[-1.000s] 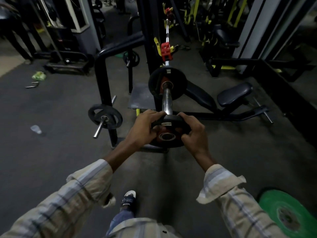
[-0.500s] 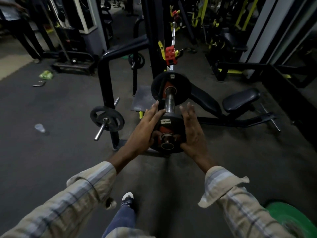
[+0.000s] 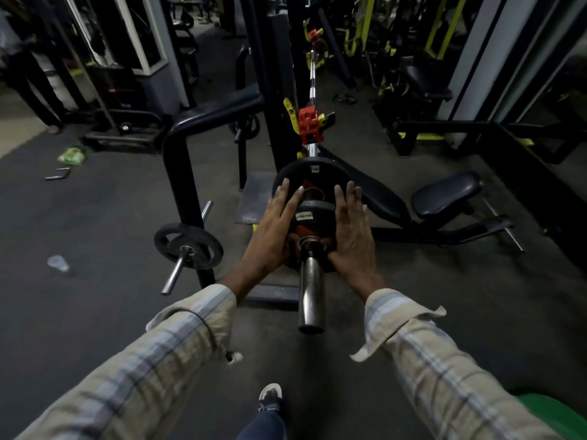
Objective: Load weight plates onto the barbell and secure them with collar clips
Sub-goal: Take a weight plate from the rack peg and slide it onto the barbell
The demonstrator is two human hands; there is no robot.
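Dim gym floor (image 3: 95, 249) of dark rubber fills the frame, with black racks and yellow-trimmed machines along the top. At centre a chrome barbell (image 3: 311, 290) runs away from the viewer, its sleeve end bare at lower centre. A small plate (image 3: 313, 217) sits on the sleeve, partway along, and a larger plate (image 3: 313, 173) sits farther along just above it in the frame. The left hand (image 3: 273, 230) lies flat against the small plate's left side with fingers straight and apart; the right hand (image 3: 352, 230) does the same on its right side, fingers straight, neither curled round the rim. Above the plates a red clip (image 3: 309, 123) sits on the bar. A black bench (image 3: 444, 195) stands at centre right. Left of centre, a spare plate (image 3: 187, 246) hangs on a rack peg. A green plate (image 3: 552, 417) shows at the lower right corner, and a shoe (image 3: 270, 395) at bottom centre.
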